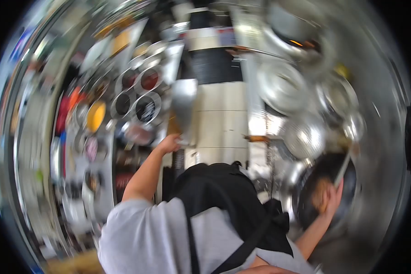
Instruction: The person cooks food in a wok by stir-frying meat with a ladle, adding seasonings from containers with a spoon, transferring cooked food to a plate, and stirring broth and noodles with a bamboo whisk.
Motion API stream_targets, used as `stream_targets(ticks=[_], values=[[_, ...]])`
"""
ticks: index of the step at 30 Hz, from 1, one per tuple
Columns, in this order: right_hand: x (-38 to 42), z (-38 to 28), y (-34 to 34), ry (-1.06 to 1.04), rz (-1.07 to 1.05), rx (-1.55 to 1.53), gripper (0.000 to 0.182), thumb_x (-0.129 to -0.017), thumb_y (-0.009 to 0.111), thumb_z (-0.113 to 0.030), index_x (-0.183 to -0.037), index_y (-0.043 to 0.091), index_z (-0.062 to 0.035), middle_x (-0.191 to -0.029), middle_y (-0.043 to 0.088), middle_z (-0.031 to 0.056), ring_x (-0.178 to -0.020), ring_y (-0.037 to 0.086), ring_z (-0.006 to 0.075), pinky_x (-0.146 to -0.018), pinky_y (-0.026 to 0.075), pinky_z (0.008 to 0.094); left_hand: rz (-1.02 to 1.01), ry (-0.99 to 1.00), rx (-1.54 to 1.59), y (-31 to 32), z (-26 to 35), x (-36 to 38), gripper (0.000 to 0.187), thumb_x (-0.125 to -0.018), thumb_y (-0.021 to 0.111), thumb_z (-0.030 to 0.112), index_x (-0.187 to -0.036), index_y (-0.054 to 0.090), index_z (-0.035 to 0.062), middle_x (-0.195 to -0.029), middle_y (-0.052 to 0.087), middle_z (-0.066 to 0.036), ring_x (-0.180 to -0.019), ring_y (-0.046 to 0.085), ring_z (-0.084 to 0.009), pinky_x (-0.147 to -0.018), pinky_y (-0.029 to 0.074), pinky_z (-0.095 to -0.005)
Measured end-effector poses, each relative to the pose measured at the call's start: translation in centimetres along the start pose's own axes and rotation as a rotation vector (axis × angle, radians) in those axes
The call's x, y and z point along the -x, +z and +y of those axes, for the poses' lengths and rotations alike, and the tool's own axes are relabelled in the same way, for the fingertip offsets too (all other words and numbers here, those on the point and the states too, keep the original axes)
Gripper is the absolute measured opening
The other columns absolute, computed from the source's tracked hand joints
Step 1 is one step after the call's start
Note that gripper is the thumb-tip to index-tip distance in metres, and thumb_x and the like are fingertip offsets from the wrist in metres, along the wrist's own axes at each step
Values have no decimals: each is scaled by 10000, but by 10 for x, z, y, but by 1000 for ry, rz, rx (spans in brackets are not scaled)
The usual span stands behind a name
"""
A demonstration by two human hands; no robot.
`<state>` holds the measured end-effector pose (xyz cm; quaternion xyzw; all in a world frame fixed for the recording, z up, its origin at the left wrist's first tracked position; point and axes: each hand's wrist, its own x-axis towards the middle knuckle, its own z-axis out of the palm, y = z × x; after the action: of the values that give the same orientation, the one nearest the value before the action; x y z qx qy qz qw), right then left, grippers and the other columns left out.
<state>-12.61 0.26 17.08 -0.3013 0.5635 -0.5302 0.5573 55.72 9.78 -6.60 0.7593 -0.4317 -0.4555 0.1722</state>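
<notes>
My right hand (331,199) is closed around the handle of a metal ladle (353,126), over the dark wok (302,201). The ladle's bowl points away from me, beside the rim of a metal pan. Brownish contents in the wok are blurred. On the other side, my left arm reaches out and my left hand (169,144) is closed at the near end of a broad, shiny metal piece (185,98). Blur hides what exactly the fingers grip and what kind of thing the metal piece is.
Along the left counter stand several round containers, one with dark red contents (150,80) and one with yellow-orange contents (96,116). On the right are a round metal lid or pan (282,87), a perforated metal bowl (304,137) and a large pot (292,20). Tiled floor (221,118) runs between.
</notes>
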Motion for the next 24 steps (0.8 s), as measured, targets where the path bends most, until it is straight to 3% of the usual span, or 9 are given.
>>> stream_targets(ticks=[2, 4, 6, 7, 14, 15, 20, 22, 24], values=[[13, 30, 6, 7, -162, -255, 605, -989, 480, -121, -1520, 191, -132, -773, 455, 44, -443, 372, 37, -343, 352, 195, 90, 52, -45, -16, 6, 20, 363, -720, 668, 92, -1082, 659, 72, -713, 647, -127, -642, 621, -211, -606, 491, -357], [23, 49, 21, 138, -243, -431, 575, -1010, 448, -146, -1515, 177, -95, -781, 419, 37, -432, 369, 42, -354, 367, 203, 108, 18, 3, -29, 17, 39, 365, -746, 609, 51, -1109, 640, 44, -792, 670, -122, -668, 627, -192, -631, 501, -329], [24, 52, 48, 325, -487, -566, 530, -1021, 405, -141, -1490, 181, -38, -828, 418, 48, -428, 371, 51, -370, 382, 230, 88, -26, 199, -38, 30, 50, 400, -765, 477, -30, -1149, 589, -31, -924, 704, -138, -758, 666, -198, -727, 535, -328], [23, 49, 65, 383, -552, -596, 530, -1012, 405, -124, -1476, 180, -1, -809, 415, 57, -430, 393, 60, -390, 406, 236, 99, -63, 151, -44, 40, 57, 423, -748, 489, -39, -1159, 586, -24, -939, 697, -140, -789, 671, -196, -758, 540, -327], [-7, 40, 195, 554, -948, -439, 563, -1000, 426, -122, -1478, 153, -1, -813, 436, 66, -431, 449, 71, -389, 422, 237, 176, 76, 284, -79, 35, 86, 451, -738, 488, -79, -1175, 577, -8, -978, 682, -121, -871, 668, -207, -806, 535, -321], [-4, 39, 215, 563, -913, -434, 591, -974, 485, -105, -1459, 162, -11, -769, 434, 73, -393, 429, 86, -360, 395, 237, 150, 90, 322, -90, 31, 91, 469, -726, 471, -104, -1177, 567, -20, -1003, 673, -115, -921, 646, -196, -829, 527, -319], [14, 66, 279, 566, -1047, -318, 620, -945, 541, -110, -1457, 197, -47, -739, 442, 72, -377, 439, 106, -335, 389, 255, 290, 277, 512, -155, -10, 135, 492, -726, 416, -121, -1181, 570, -14, -1014, 651, -80, -959, 613, -163, -870, 499, -299], [23, 86, 295, 541, -1015, -151, 657, -896, 612, -118, -1438, 249, -42, -753, 478, 78, -380, 450, 117, -334, 382, 257, 381, 351, 597, -184, -36, 156, 489, -730, 415, -114, -1182, 572, -13, -1012, 650, -73, -924, 606, -147, -860, 497, -288], [30, 101, 309, 408, -965, 236, 715, -806, 688, -97, -1414, 315, -55, -724, 537, 64, -405, 467, 129, -357, 380, 248, 489, 278, 639, -210, -67, 181, 465, -748, 419, -100, -1174, 583, -12, -996, 647, -60, -892, 600, -132, -846, 498, -278]])
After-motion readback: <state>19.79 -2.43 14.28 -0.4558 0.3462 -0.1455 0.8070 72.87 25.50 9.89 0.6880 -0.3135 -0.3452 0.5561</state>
